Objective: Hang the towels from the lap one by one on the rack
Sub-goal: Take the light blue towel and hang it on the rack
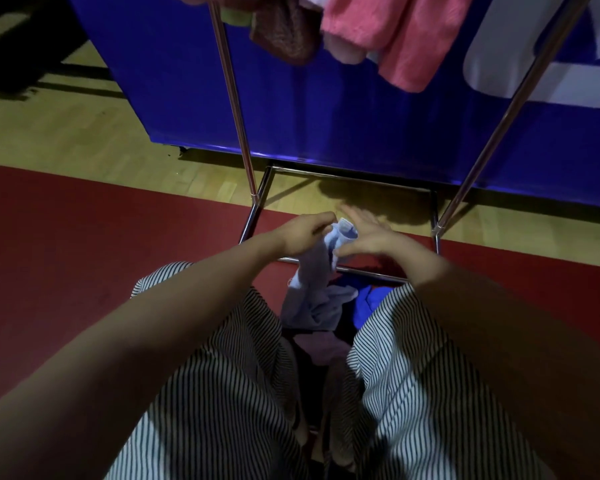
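partway: pink towel (395,36) and maroon towel (284,32) hang on rack (232,98). left hand (302,233) and right hand (371,239) pinch pale towel (312,299), lifted off lap. blue towel (374,303) waits between knees.

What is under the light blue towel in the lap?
Under the light blue towel lie a bright blue cloth and a dark purple cloth. The towel covers part of both; anything deeper is hidden.
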The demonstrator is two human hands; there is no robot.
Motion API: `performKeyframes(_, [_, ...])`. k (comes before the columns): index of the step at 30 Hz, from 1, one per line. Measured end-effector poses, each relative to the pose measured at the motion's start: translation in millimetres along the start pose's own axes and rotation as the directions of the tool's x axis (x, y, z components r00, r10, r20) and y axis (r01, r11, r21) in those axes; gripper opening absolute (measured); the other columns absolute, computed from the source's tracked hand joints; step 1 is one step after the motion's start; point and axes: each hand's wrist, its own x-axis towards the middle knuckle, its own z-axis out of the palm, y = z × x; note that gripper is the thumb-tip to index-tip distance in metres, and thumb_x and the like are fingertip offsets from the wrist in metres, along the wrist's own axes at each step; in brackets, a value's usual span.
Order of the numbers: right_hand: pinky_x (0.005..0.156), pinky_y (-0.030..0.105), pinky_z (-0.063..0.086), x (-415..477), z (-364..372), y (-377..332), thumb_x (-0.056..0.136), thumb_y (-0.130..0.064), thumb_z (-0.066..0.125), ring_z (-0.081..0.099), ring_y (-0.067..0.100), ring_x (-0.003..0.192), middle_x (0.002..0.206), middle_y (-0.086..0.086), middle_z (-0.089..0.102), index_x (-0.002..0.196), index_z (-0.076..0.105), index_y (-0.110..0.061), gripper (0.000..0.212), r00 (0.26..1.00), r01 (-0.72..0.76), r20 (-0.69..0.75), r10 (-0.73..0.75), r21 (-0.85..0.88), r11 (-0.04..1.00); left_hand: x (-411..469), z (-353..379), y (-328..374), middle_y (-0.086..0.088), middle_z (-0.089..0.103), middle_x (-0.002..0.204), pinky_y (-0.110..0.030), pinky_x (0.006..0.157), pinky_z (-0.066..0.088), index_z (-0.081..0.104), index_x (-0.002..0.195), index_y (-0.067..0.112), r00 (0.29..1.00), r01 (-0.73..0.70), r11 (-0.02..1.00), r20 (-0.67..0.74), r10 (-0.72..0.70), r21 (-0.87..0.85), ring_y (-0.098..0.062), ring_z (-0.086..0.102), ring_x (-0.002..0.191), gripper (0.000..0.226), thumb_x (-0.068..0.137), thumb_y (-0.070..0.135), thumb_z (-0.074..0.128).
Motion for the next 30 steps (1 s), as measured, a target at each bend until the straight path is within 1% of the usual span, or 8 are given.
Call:
performKeyframes(2, [0.105,0.043,0.024,0,1,4,0.085,-0.038,0.061,0.030,0.022,0.132,0.126,0.002,0.046,0.127,0.050,-0.024,0.045,0.997,0.004,0.075,0.005,-0.122,0.992,-2,-3,-1,0.004,0.043,0.071,-0.028,0.062,0.032,0.036,0.072,0.027,1.000,-0.018,0.999,0.014,0.018,0.034,-0.016,0.039,0.071,0.030,0.099,0.012,0.038])
performKeyframes(4, [0.080,0.032,0.036,6,2,11,0.087,-0.034,0.061,0.049,0.020,0.097,0.087,0.002,0.054,0.093,0.064,-0.015,0.020,0.999,0.036,0.037,-0.035,-0.029,0.999,-3,-6,-6,-0.002,0.049,0.078,-0.028,0.064,0.032,0.043,0.079,0.019,1.000,-0.005,0.997,-0.010,0.006,0.071,-0.019,0.043,0.074,0.021,0.099,0.017,0.039])
performKeyframes(6, [0.058,0.028,0.030,10,1,19,0.086,-0.024,0.064,0.044,0.020,0.073,0.069,0.006,0.048,0.075,0.063,-0.007,0.020,0.997,0.053,-0.061,-0.043,0.168,0.984,-4,-12,-9,-0.009,0.051,0.082,-0.028,0.065,0.030,0.050,0.088,0.008,0.999,0.027,0.988,-0.049,-0.019,0.153,-0.022,0.045,0.077,0.019,0.099,0.022,0.042])
performKeyframes(10, [0.047,0.019,0.024,10,-2,23,0.086,-0.017,0.066,0.035,0.001,0.048,0.055,-0.001,0.039,0.057,0.053,-0.011,0.032,0.983,0.080,-0.185,-0.018,0.332,0.940,-7,-22,-14,-0.014,0.053,0.084,-0.030,0.066,0.033,0.050,0.102,0.000,0.999,0.016,0.983,-0.033,-0.010,0.181,-0.022,0.046,0.077,0.037,0.087,0.031,0.063])
performKeyframes(14, [0.058,0.020,0.034,12,-3,28,0.086,-0.005,0.062,0.046,0.012,0.073,0.075,0.011,0.057,0.087,0.070,0.001,0.010,0.955,0.108,-0.296,-0.001,0.344,0.933,-11,-25,-17,-0.016,0.056,0.087,-0.029,0.063,0.032,0.052,0.101,-0.001,0.997,-0.046,0.961,0.069,0.028,0.274,-0.021,0.046,0.076,0.039,0.076,0.018,0.075])
performKeyframes(18, [0.075,0.026,0.041,17,-3,38,0.081,0.003,0.061,0.055,0.014,0.085,0.102,0.016,0.070,0.102,0.071,-0.002,0.024,0.947,0.075,-0.318,0.036,0.331,0.941,-11,-29,-24,-0.010,0.059,0.088,-0.027,0.065,0.037,0.058,0.102,-0.001,0.999,-0.046,0.970,0.005,0.046,0.238,-0.022,0.052,0.078,0.027,0.077,0.004,0.068])
performKeyframes(24, [0.098,0.035,0.045,16,-5,39,0.085,0.006,0.055,0.059,0.023,0.112,0.120,0.013,0.064,0.118,0.063,-0.002,0.035,0.955,0.088,-0.297,0.025,0.363,0.928,-14,-31,-24,-0.011,0.055,0.069,-0.027,0.062,0.044,0.039,0.119,0.013,0.994,-0.052,0.998,-0.090,0.056,0.046,-0.015,0.047,0.064,0.038,0.088,0.009,0.060])
performKeyframes(30, [0.056,0.004,0.035,13,-6,42,0.086,-0.001,0.060,0.051,-0.012,0.054,0.080,0.006,0.059,0.098,0.066,0.004,0.015,0.942,0.125,-0.335,0.018,0.400,0.908,-13,-36,-34,0.008,0.042,0.066,-0.014,0.054,0.033,0.053,0.093,0.008,0.984,-0.079,0.997,-0.158,0.079,0.005,-0.001,0.039,0.061,0.005,0.091,0.010,0.057])
